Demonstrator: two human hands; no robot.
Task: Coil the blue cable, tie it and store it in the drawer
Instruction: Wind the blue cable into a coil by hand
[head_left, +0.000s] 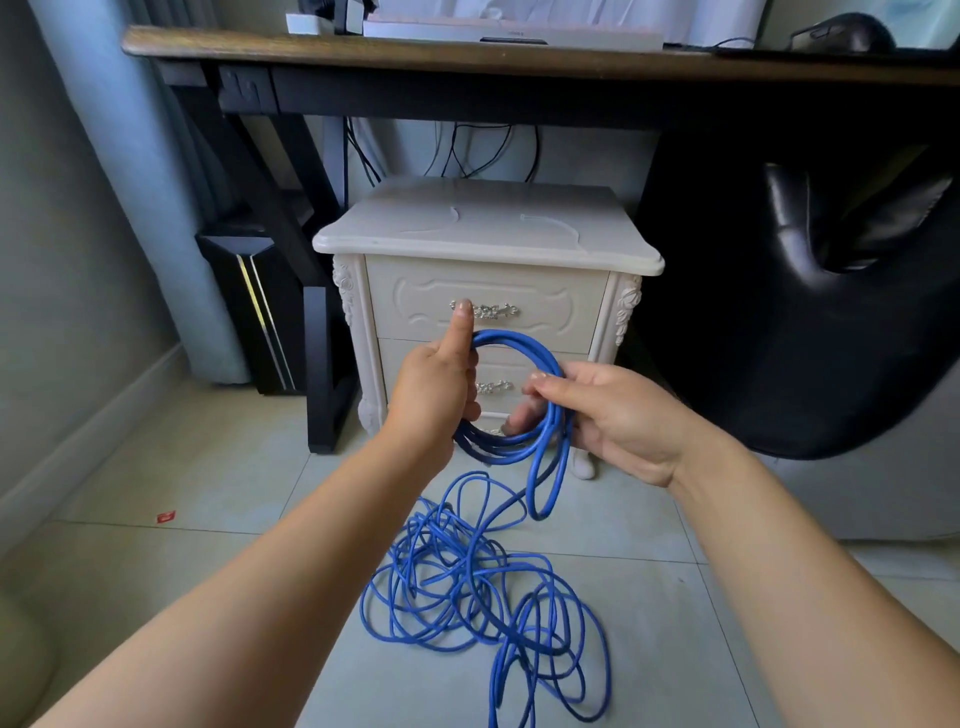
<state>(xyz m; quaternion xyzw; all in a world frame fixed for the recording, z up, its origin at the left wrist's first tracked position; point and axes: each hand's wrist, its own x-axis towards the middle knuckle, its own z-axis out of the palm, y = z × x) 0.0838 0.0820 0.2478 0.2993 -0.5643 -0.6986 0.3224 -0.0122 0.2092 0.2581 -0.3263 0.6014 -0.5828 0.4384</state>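
**Inspector:** Position of the blue cable (514, 339)?

**Onlooker:** It is in two parts. A few turns form a coil (496, 451) held up between the hands. The greater part lies as a loose heap (452, 561) on the floor (208, 493), below the hands and on the person's side of them.

**Inspector:** How does the coil stand?

**Onlooker:** It is an upright ring, with its open face turned toward the person. One long loop hangs under the right hand (608, 415), and the feed strand appears to run from there down into the heap.

**Inspector:** State of the hands?

**Onlooker:** The left hand (436, 395) has its fingers curled round the ring's left side, with the thumb straight up. The right hand pinches the strands on the ring's right side between thumb and fingers. Both forearms reach forward, with the wrists about level.

**Inspector:** Which hand serves the next move?

**Onlooker:** The right, in my judgement, since the slack leaves the coil on its side. The left hand acts as the anchor. Another turn would call for the right hand to draw cable up from below and lay it into the left hand's grip.

**Inspector:** Progress?

**Onlooker:** Early, I judge. Most of the length is uncoiled and nothing is tied.

**Inspector:** And the drawer?

**Onlooker:** The top drawer (415, 312) of the cabinet (483, 218) lies beyond the hands and is closed. The left thumb tip overlaps its handle (496, 310) from here, and I cannot tell whether they touch.
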